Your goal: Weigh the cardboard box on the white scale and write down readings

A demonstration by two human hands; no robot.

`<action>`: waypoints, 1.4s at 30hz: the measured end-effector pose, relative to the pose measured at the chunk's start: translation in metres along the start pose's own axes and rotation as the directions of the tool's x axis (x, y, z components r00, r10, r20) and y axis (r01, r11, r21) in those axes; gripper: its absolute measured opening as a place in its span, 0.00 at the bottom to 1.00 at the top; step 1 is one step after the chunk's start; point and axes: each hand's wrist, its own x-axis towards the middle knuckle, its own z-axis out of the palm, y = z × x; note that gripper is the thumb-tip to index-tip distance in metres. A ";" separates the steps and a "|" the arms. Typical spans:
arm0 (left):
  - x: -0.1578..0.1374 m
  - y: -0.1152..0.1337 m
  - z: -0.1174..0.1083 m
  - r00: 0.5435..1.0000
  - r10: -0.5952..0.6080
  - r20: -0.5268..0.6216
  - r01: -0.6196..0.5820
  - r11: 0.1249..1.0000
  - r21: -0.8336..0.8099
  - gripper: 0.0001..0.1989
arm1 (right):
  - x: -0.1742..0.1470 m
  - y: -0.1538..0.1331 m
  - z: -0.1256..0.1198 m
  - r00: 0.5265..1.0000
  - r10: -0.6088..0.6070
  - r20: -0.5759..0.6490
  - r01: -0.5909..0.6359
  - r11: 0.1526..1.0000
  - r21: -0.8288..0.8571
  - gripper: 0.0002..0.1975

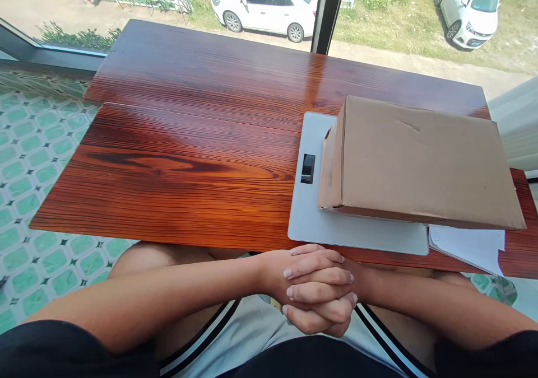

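Observation:
In front of the table's near edge, my left hand [279, 274] and my right hand [349, 271] are clasped above my lap with fingers interlaced. Both are closed around each other, and no object shows between them; the palms are hidden. Just beyond them a flat white scale [357, 235] with a small dark display [308, 168] lies on the table. A closed brown cardboard box [420, 162] rests on the scale, covering most of it and reaching past its right side.
The reddish-brown wooden table [189, 176] has a seam along its length. White paper [468, 246] lies partly under the box's near right corner. A window frame [330, 14] stands behind the table, with parked cars outside. A pale curtain [516, 120] hangs at the right.

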 end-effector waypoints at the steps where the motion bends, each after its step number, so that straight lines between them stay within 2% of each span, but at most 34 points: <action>1: 0.000 0.000 0.000 1.000 -0.003 0.017 0.003 1.000 -0.007 0.17 | -0.001 0.002 0.000 1.000 -0.012 0.001 0.012 1.000 -0.001 0.08; 4: 0.000 -0.002 0.000 0.998 -0.036 0.060 0.038 0.999 -0.031 0.16 | -0.002 0.002 0.000 1.000 -0.015 -0.002 0.015 1.000 0.005 0.09; 7: 0.000 -0.003 0.000 0.993 -0.077 0.084 0.081 0.995 -0.050 0.17 | 0.000 -0.003 -0.002 0.999 0.045 0.016 -0.045 0.999 0.009 0.09; 10: 0.002 -0.005 0.000 0.978 -0.141 0.151 0.156 0.983 -0.097 0.16 | 0.003 -0.009 -0.004 0.995 0.094 0.019 -0.095 0.995 0.024 0.08; 13: 0.004 -0.006 -0.001 0.963 -0.185 0.193 0.212 0.969 -0.127 0.15 | 0.003 -0.009 -0.004 0.995 0.093 0.028 -0.094 0.995 0.023 0.08; 18: 0.006 -0.011 0.000 0.971 -0.162 0.177 0.183 0.977 -0.110 0.15 | 0.001 -0.008 -0.004 0.993 0.114 0.044 -0.116 0.992 0.041 0.07; 23: 0.006 -0.016 0.000 0.962 -0.106 0.253 0.128 0.989 -0.075 0.15 | 0.003 -0.010 -0.005 0.989 0.142 0.044 -0.144 0.987 0.067 0.06; 25: 0.003 -0.014 0.001 0.970 -0.083 0.228 0.098 0.994 -0.055 0.15 | 0.002 -0.009 -0.005 0.993 0.116 0.033 -0.118 0.991 0.055 0.07; 29: -0.003 -0.007 0.002 0.991 -0.092 0.100 0.097 0.994 -0.046 0.17 | -0.002 -0.003 -0.001 0.998 0.061 0.016 -0.062 0.997 0.054 0.06; 34: 0.004 -0.013 -0.002 0.987 -0.014 0.161 0.008 0.999 0.038 0.13 | -0.003 0.001 -0.003 0.999 0.041 0.016 -0.041 0.999 0.010 0.08; 37: 0.010 -0.014 -0.002 0.991 0.085 0.099 -0.092 0.993 0.070 0.13 | -0.005 0.005 -0.009 0.995 0.006 0.102 -0.007 1.000 0.012 0.15; 39: 0.010 -0.011 -0.001 0.992 0.128 0.010 -0.129 0.988 0.080 0.15 | -0.008 0.006 -0.012 0.984 0.041 0.171 -0.048 0.998 0.034 0.18; 42: 0.007 -0.005 0.003 0.988 0.137 -0.068 -0.134 0.990 0.051 0.17 | -0.011 0.008 -0.013 0.978 0.126 0.165 -0.144 0.984 0.105 0.16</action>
